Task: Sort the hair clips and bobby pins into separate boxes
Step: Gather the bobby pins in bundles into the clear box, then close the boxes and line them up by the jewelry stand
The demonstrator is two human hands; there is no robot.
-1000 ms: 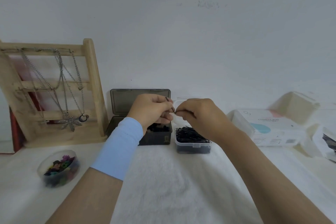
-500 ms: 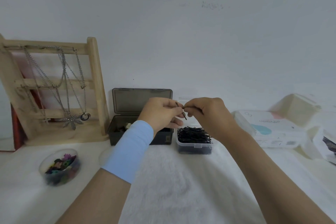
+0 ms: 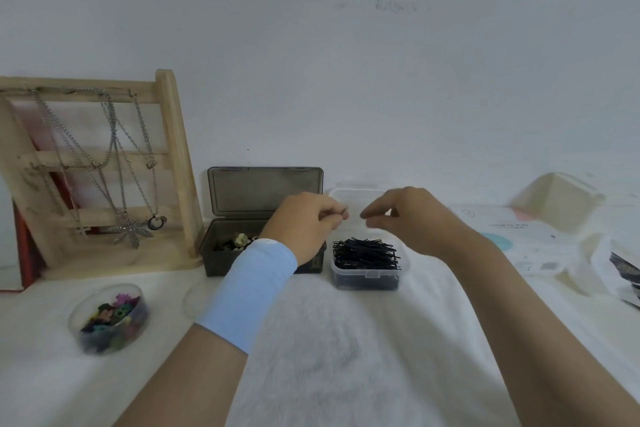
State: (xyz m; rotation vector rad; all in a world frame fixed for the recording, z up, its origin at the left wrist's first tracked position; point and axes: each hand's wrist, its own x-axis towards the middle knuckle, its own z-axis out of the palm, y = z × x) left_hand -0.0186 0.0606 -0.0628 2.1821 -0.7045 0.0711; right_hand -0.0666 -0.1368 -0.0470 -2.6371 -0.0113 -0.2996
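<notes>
The left hand (image 3: 308, 224) has its fingers curled with the tips pinched. I cannot tell if it holds anything. The right hand (image 3: 415, 218) is near it, not touching, with loose fingers and nothing in it. Just under the right hand is a clear box (image 3: 367, 276) full of black bobby pins (image 3: 365, 251). Behind the left wrist is a dark box (image 3: 242, 263), lid up, with hair clips (image 3: 239, 241) inside.
</notes>
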